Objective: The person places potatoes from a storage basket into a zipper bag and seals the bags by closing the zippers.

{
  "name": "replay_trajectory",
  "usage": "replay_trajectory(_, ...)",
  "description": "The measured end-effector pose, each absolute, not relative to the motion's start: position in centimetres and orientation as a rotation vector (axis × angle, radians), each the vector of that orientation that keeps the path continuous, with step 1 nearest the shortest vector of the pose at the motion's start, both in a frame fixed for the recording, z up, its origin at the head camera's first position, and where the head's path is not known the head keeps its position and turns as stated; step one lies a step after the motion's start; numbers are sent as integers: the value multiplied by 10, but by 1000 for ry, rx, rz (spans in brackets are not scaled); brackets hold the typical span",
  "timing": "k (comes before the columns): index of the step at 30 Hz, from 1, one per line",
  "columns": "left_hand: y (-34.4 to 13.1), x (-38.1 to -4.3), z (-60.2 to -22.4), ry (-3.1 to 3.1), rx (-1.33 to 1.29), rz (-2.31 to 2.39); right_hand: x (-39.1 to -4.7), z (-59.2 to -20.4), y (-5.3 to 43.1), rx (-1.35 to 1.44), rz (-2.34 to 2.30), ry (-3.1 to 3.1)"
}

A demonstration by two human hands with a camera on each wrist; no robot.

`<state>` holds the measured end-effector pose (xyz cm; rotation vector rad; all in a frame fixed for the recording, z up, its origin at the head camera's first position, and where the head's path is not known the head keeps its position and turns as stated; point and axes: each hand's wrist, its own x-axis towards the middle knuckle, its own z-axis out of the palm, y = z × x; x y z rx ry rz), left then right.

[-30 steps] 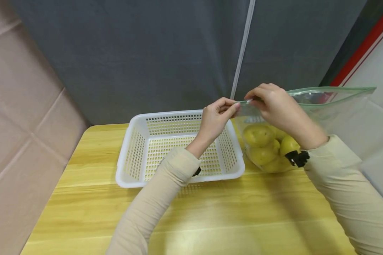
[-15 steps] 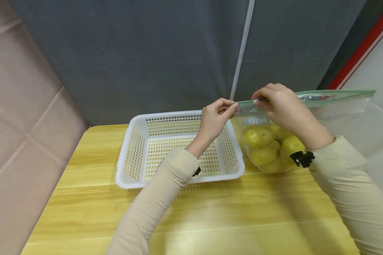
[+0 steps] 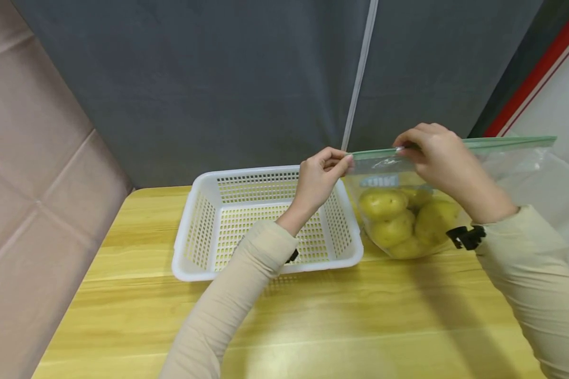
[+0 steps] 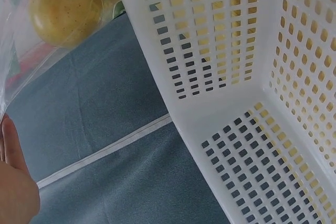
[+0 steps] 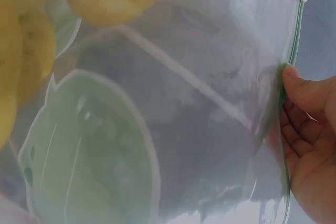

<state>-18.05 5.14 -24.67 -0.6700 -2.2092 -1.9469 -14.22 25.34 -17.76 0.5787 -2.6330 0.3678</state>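
Observation:
A clear zip bag (image 3: 498,163) with a green zip strip along its top stands at the right of the table, several yellow potatoes (image 3: 384,204) at its bottom. My left hand (image 3: 320,173) pinches the bag's left top corner between thumb and fingers, over the basket's right back corner. Further right along the strip, my right hand (image 3: 438,158) pinches the zip at a small white slider (image 3: 399,149). In the right wrist view, the right thumb and fingers (image 5: 310,95) close on the green edge, with the left fingertips above. The strip's far right end hangs free.
A white slotted plastic basket (image 3: 265,173) sits left of the bag, holding nothing. The wooden table (image 3: 284,326) runs toward me. Behind stands a dark grey curtain (image 3: 218,79) with a pale seam, and a pinkish padded panel (image 3: 33,158) rises at the left.
My right hand has slid rightward along the green strip with the white slider, and the bag's mouth has narrowed to a nearly flat line. My left hand stays at the corner.

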Motion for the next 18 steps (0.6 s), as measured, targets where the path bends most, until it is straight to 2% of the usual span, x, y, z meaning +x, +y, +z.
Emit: replay_trajectory(18, 49, -182, -248, -2226, -672, -1911, -140, -180, 290, 449, 349, -2655)
